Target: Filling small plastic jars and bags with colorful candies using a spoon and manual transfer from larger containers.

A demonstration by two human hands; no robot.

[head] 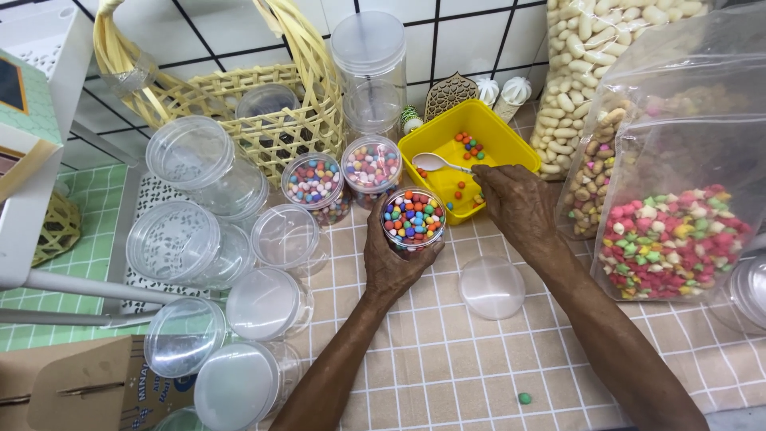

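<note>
Small clear jar (413, 219), full of coloured candies, upright, clasped by left hand (395, 254) fingers. Spoon (441, 164) pinched in right hand (515, 203), long axis pointing left over yellow tray (495, 128), just far-right of jar. Loose lid (492, 287) near-right.

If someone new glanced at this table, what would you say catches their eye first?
Probably the jar of coloured candies at centre, gripped by the left hand. Just behind it, the right hand holds a white spoon over the yellow tub. Empty lidded jars crowd the left side.
</note>
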